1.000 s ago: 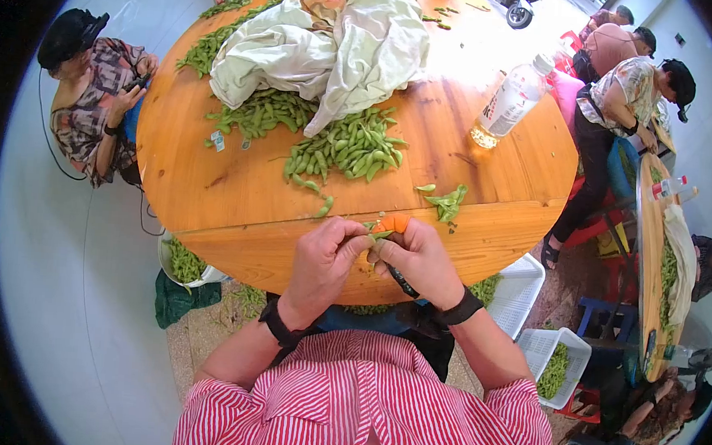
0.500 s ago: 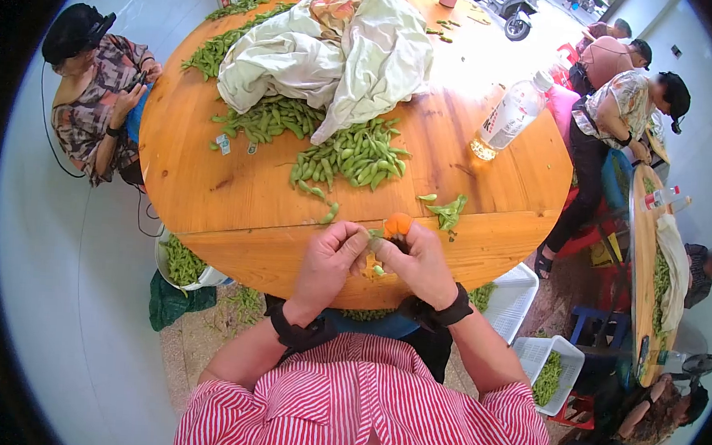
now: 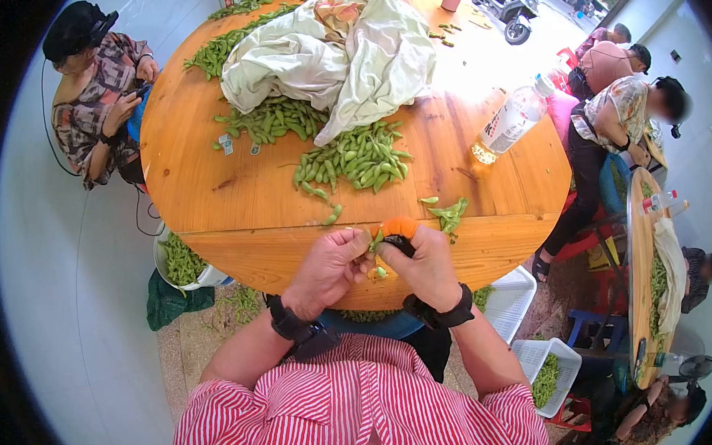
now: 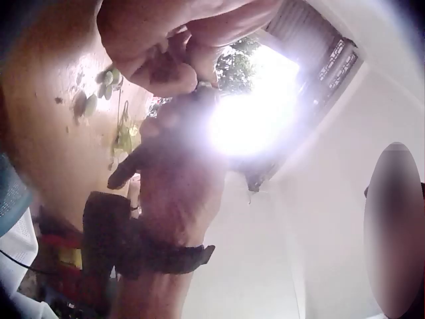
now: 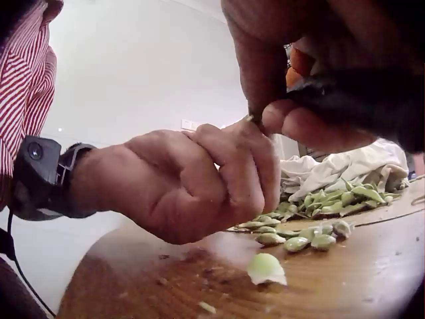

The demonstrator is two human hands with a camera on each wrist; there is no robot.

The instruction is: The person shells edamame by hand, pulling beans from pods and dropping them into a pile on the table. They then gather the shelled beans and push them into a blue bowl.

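Observation:
Near the table's front edge my left hand (image 3: 327,271) pinches a small green edamame pod (image 3: 376,241) between thumb and fingertips. My right hand (image 3: 430,266) meets it there, its fingers curled round a black and orange hand tool (image 3: 400,245); the tool's kind is mostly hidden by the fingers. In the right wrist view the black part (image 5: 358,96) of this tool lies along the palm, and thumb and fingertips of both hands come together. A pale green bean piece (image 5: 267,268) lies on the wooden table below them. Farther in sits a heap of edamame pods (image 3: 356,157).
A white cloth (image 3: 325,57) covers more pods on the round table (image 3: 235,207). A drink bottle (image 3: 513,122) stands at the right, beside a leafy pod cluster (image 3: 451,215). White baskets (image 3: 523,314) and a tub of pods (image 3: 181,261) are below. Other people sit around.
Both hands have stayed together near the front edge, fingers shifting around the pod. A pale green bean piece now shows below the hands. The head view has shifted slightly.

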